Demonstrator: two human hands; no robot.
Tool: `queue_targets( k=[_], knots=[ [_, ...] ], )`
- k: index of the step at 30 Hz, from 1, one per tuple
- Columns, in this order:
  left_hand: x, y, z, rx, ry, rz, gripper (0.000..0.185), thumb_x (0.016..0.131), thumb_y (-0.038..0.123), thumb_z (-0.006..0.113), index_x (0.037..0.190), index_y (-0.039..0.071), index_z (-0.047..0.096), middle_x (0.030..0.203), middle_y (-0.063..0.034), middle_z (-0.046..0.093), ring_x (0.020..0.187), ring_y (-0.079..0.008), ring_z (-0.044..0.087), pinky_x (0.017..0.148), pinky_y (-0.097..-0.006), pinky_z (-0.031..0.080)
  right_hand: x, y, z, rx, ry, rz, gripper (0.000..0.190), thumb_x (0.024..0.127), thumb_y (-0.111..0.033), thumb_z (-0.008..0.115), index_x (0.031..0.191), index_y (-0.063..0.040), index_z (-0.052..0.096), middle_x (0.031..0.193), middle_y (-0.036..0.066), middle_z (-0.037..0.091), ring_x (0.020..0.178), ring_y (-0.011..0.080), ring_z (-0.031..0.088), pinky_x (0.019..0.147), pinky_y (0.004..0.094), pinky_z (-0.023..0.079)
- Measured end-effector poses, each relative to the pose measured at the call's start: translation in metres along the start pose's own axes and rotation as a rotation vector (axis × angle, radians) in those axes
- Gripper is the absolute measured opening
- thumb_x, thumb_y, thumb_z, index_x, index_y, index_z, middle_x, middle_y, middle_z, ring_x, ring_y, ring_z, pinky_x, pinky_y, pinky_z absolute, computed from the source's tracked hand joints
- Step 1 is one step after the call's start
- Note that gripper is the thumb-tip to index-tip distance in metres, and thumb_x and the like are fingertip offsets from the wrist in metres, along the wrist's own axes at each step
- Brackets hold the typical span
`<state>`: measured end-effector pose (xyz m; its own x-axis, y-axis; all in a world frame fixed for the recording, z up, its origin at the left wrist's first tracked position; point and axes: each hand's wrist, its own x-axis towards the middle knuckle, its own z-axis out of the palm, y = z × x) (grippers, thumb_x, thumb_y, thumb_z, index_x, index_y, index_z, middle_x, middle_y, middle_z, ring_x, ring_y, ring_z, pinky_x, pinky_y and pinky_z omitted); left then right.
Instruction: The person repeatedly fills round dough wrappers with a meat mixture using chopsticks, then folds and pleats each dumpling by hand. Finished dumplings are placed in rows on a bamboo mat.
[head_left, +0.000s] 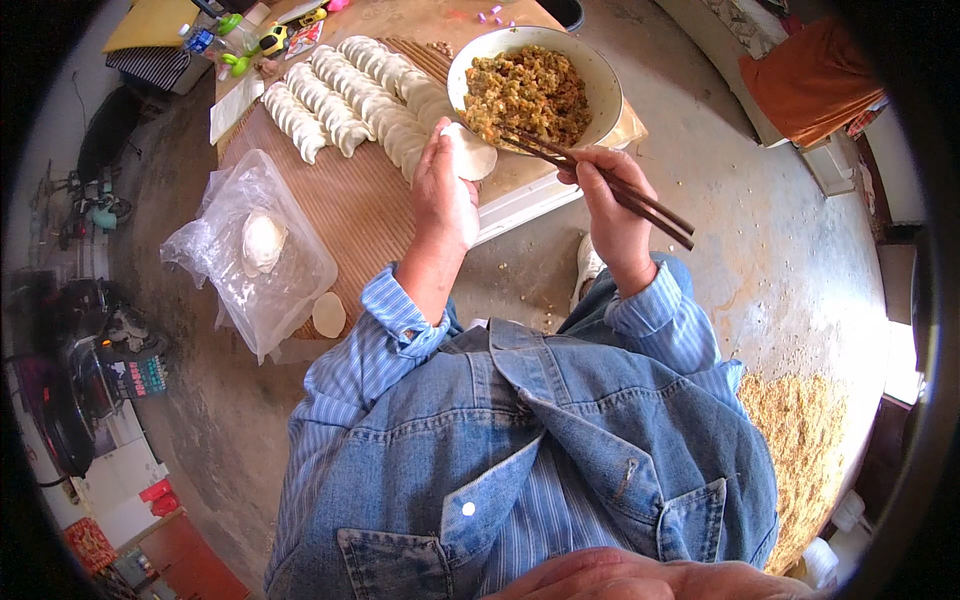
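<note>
A flat, round dumpling wrapper (474, 154) lies across the fingers of my left hand (448, 191), beside the bowl's near rim. My right hand (611, 199) grips a pair of dark wooden chopsticks (630, 196), their tips at the near edge of chopped filling (529, 94). That filling sits in a white enamel bowl (611, 75). Left of the bowl, rows of folded dumplings (367, 105) rest on a ribbed mat (341, 202). Nearer me, a stack of wrappers (263, 240) lies on a floury plastic bag (289, 300), and a single wrapper (328, 315) lies beside it.
Toys (276, 39) and a plastic bottle (199, 39) stand at the table's far left. A dark bucket (566, 11) is behind the bowl. Grain (799, 442) is spread on the concrete floor at right. An orange cloth (810, 82) hangs at upper right.
</note>
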<state>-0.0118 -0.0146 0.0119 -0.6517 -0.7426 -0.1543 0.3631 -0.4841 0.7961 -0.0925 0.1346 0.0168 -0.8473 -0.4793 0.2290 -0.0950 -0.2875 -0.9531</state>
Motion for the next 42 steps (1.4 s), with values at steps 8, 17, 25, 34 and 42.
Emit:
queue_targets(
  k=[8,17,25,34,42],
  knots=[
    [-0.001,0.000,0.003,-0.065,0.005,0.011,0.043,0.096,0.021,0.040,0.131,-0.004,0.036,0.127,-0.0159,0.047,0.115,-0.0252,0.050,0.096,-0.0396,0.044,-0.019,-0.019,0.009,-0.488,-0.136,-0.560,0.020,0.073,0.007,0.065,0.091,-0.002,0.062,0.089,0.012,0.063,0.080,0.0240,0.063,0.069,0.0297,0.051],
    [-0.001,0.007,0.000,-0.168,0.033,0.041,0.039,0.096,0.022,0.039,0.127,-0.002,0.042,0.121,-0.0132,0.053,0.114,-0.0228,0.051,0.099,-0.0380,0.039,-0.026,-0.015,0.018,-0.527,-0.366,-0.806,0.031,0.067,0.006,0.065,0.097,-0.001,0.061,0.095,0.014,0.060,0.083,0.0301,0.061,0.070,0.0359,0.052],
    [0.034,0.013,0.034,-0.143,-0.098,0.095,0.037,0.096,0.022,0.037,0.121,-0.003,0.047,0.118,-0.0155,0.055,0.108,-0.0254,0.054,0.099,-0.0397,0.039,-0.009,-0.025,0.014,-0.561,-0.226,-0.831,0.029,0.069,0.008,0.064,0.097,-0.002,0.061,0.095,0.014,0.061,0.084,0.0288,0.062,0.072,0.0341,0.051],
    [0.044,-0.002,0.031,-0.191,-0.110,-0.040,0.035,0.097,0.024,0.034,0.120,0.000,0.046,0.117,-0.0178,0.055,0.107,-0.0304,0.056,0.091,-0.0411,0.046,0.013,-0.031,-0.026,0.048,-0.107,-0.250,0.016,0.085,0.010,0.050,0.098,0.004,0.058,0.102,0.014,0.058,0.088,0.0193,0.061,0.080,0.0293,0.050],
    [0.051,0.000,0.024,-0.203,-0.167,-0.081,0.036,0.095,0.025,0.038,0.122,0.001,0.044,0.115,-0.0182,0.056,0.098,-0.0286,0.061,0.085,-0.0393,0.051,0.020,-0.022,-0.024,-0.264,-0.143,-0.423,0.012,0.080,0.007,0.060,0.091,0.001,0.061,0.096,0.014,0.063,0.087,0.0216,0.062,0.077,0.0305,0.051]
  ],
)
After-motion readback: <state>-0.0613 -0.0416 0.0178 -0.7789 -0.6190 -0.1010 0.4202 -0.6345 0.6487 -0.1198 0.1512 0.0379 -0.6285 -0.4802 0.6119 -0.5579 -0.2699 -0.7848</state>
